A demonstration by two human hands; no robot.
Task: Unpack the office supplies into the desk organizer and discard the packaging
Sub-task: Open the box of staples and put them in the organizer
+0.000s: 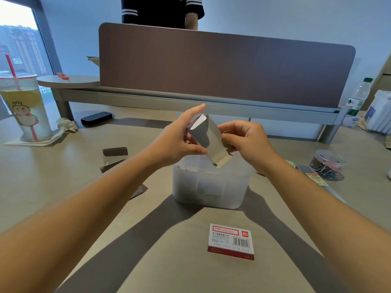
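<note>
We see a wide beige desk backed by a brown partition screen, with another person's dark striped-sleeve top showing above the screen. On the desk's far left stands a tall iced drink cup with a red straw, a crumpled tissue and a black flat object near it. At the far right we see a clear water bottle and, nearer, a round clear tub of binder clips.

In the middle sits the translucent desk organizer, its compartments holding things too blurred to name. Directly above its open top we hold a small grey cardboard box, tilted with its opened lower flap pointing down into the organizer. Our left hand grips the box's upper end, thumb curled across the near face and fingers stretched up behind it. Our right hand pinches the box's right edge with curled fingers.

Left of the organizer lies an opened empty carton, flaps standing up. In front of the organizer, near us, rests a red-and-white staples box, barcode side up, lying flat and well apart from the hands.
</note>
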